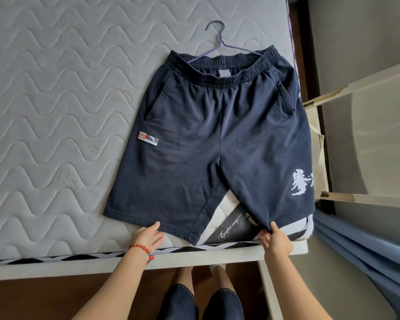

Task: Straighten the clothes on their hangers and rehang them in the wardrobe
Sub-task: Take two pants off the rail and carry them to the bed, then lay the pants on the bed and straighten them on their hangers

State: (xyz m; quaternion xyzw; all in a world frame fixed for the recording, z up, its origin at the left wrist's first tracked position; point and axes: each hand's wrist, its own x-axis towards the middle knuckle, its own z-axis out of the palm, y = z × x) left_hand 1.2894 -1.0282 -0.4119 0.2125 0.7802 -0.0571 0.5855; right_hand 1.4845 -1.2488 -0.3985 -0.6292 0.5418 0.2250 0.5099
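Navy shorts [217, 139] lie flat on mattress [56, 112] w/ purple hanger [219, 43] in waistband at 12 o'clock. L hand [148, 236] pinches hem at 7, R hand [275, 239] pinches hem at 5.

1. A quilted grey mattress [56, 112] with wavy stitching lies on a white bed frame [79, 266].
2. Right of the mattress: a grey wall [367, 42] and blue curtain [360, 248].
3. Below the mattress's near edge, brown wooden floor [44, 301].
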